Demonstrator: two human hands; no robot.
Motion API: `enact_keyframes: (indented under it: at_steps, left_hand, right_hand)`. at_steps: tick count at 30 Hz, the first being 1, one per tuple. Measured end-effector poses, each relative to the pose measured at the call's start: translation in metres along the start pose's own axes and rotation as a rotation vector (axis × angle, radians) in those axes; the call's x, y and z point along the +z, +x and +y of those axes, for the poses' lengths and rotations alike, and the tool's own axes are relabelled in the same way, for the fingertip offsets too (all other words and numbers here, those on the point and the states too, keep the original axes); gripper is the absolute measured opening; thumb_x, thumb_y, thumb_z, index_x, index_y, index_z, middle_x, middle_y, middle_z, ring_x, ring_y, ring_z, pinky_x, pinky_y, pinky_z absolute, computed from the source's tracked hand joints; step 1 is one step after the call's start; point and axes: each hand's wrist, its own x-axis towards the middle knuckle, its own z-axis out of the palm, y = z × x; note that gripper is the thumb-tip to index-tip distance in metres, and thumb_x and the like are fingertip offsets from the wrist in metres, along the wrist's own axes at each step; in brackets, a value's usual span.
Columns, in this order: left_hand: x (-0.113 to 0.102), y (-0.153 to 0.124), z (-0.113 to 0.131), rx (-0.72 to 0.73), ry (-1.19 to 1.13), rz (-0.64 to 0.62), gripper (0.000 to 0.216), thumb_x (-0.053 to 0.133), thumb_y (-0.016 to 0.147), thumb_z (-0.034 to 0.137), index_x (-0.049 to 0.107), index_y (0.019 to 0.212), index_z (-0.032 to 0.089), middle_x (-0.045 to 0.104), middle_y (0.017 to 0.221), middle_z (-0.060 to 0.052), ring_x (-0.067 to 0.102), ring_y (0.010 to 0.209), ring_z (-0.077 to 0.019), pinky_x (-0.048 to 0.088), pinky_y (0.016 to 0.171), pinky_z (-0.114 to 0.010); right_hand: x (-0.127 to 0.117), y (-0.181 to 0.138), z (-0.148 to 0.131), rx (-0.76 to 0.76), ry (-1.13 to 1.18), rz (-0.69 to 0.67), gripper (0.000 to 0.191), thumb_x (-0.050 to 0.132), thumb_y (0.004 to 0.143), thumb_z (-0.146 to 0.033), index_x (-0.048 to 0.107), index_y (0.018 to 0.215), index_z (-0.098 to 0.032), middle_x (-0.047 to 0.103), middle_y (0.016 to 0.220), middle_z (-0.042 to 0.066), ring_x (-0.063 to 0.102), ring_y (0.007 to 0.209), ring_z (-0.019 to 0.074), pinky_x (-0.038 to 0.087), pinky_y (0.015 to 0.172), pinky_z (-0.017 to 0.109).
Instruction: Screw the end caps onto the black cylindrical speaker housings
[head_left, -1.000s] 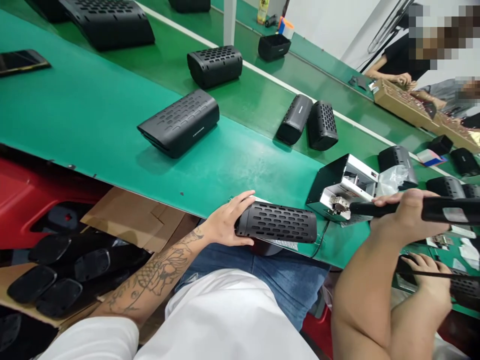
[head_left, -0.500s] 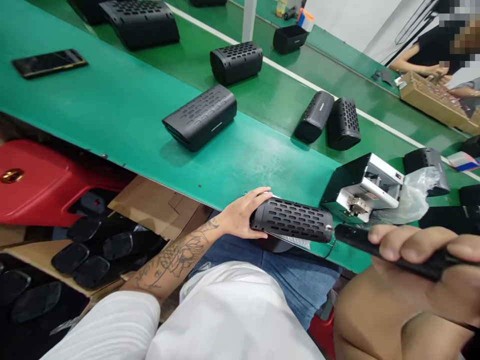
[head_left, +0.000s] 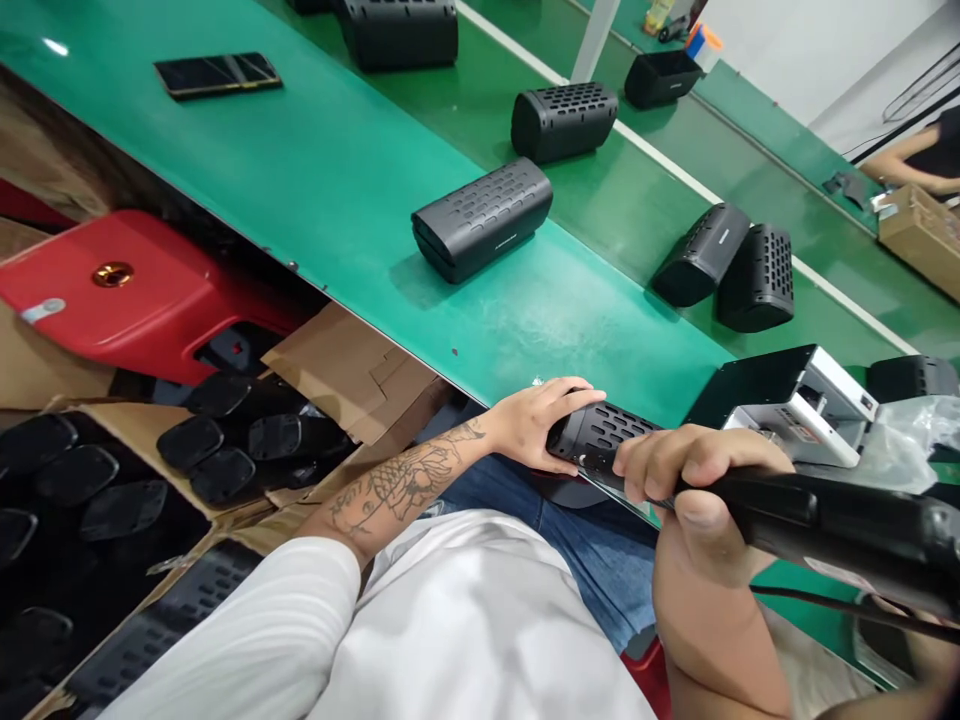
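Note:
My left hand (head_left: 544,425) is wrapped round the left end of a black perforated speaker housing (head_left: 600,435) that lies at the near edge of the green table (head_left: 337,190). My right hand (head_left: 694,480) grips a black electric screwdriver (head_left: 832,525), its tip resting against the housing's near side. The right part of the housing is hidden behind my right hand.
A grey screw feeder box (head_left: 795,405) stands right of the housing. More black housings (head_left: 480,220) lie on the table and the belt behind (head_left: 562,120). A phone (head_left: 217,73) lies far left. Red stool (head_left: 135,290) and cartons of black parts (head_left: 225,440) sit below. Another person's arm (head_left: 911,165) shows far right.
My right hand has brought the screwdriver from the feeder box leftwards onto the housing. The left hand has kept its hold. The view has swung left.

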Motion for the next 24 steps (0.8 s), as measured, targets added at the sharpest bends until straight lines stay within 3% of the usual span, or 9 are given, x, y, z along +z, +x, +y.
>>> enact_keyframes:
  at_steps: [3, 8, 15, 20, 22, 24]
  left_hand:
    - [-0.001, 0.0, 0.0, 0.004, 0.024, -0.011, 0.125, 0.102, 0.086, 0.061, 0.036, 0.186, 0.026, 0.057, 0.173, -0.026, 0.065, 0.157, -0.0436, 0.058, 0.132, -0.06]
    - [0.001, -0.001, -0.001, -0.012, 0.055, -0.038, 0.12, 0.094, 0.093, 0.069, 0.035, 0.187, 0.023, 0.055, 0.173, -0.027, 0.065, 0.157, -0.0431, 0.059, 0.129, -0.059]
    - [0.003, -0.002, -0.005, -0.011, 0.053, -0.009, 0.118, 0.095, 0.091, 0.064, 0.036, 0.185, 0.023, 0.057, 0.171, -0.026, 0.064, 0.158, -0.044, 0.059, 0.13, -0.061]
    - [0.01, -0.011, 0.0, 0.047, 0.133, 0.108, 0.117, 0.094, 0.091, 0.066, 0.034, 0.183, 0.022, 0.059, 0.168, -0.027, 0.067, 0.153, -0.0442, 0.061, 0.127, -0.061]
    - [0.024, -0.024, 0.013, 0.036, 0.25, 0.225, 0.12, 0.092, 0.093, 0.071, 0.031, 0.184, 0.021, 0.061, 0.164, -0.028, 0.069, 0.149, -0.0463, 0.062, 0.123, -0.063]
    - [0.044, -0.045, 0.031, -0.049, 0.379, 0.355, 0.124, 0.09, 0.093, 0.076, 0.029, 0.185, 0.02, 0.06, 0.161, -0.029, 0.068, 0.147, -0.0493, 0.061, 0.121, -0.067]
  right_hand:
    - [0.005, -0.003, 0.002, 0.025, -0.005, 0.018, 0.024, 0.092, 0.099, -0.032, 0.069, 0.093, -0.025, 0.07, 0.069, -0.006, 0.066, 0.051, 0.0146, 0.066, 0.064, 0.037]
    - [0.005, -0.009, 0.006, -0.009, -0.009, -0.063, 0.022, 0.09, 0.1, -0.028, 0.068, 0.097, -0.025, 0.069, 0.071, -0.007, 0.065, 0.051, 0.0135, 0.065, 0.063, 0.036]
    - [-0.001, -0.01, 0.025, -0.071, -0.002, -0.161, 0.016, 0.086, 0.101, -0.027, 0.07, 0.101, -0.027, 0.072, 0.073, -0.006, 0.066, 0.051, 0.0134, 0.065, 0.061, 0.034]
    - [0.001, -0.017, 0.01, -0.033, 0.02, -0.044, 0.019, 0.09, 0.099, -0.03, 0.071, 0.104, -0.028, 0.072, 0.074, -0.006, 0.07, 0.057, 0.0144, 0.067, 0.065, 0.034]
    - [-0.014, -0.016, -0.006, -0.102, 0.035, 0.048, 0.02, 0.09, 0.101, -0.039, 0.073, 0.103, -0.028, 0.07, 0.07, -0.008, 0.065, 0.05, 0.0127, 0.066, 0.061, 0.033]
    - [-0.043, -0.011, -0.021, -0.191, -0.024, 0.229, 0.026, 0.092, 0.098, -0.046, 0.074, 0.1, -0.027, 0.066, 0.065, -0.009, 0.059, 0.044, 0.0121, 0.064, 0.055, 0.032]
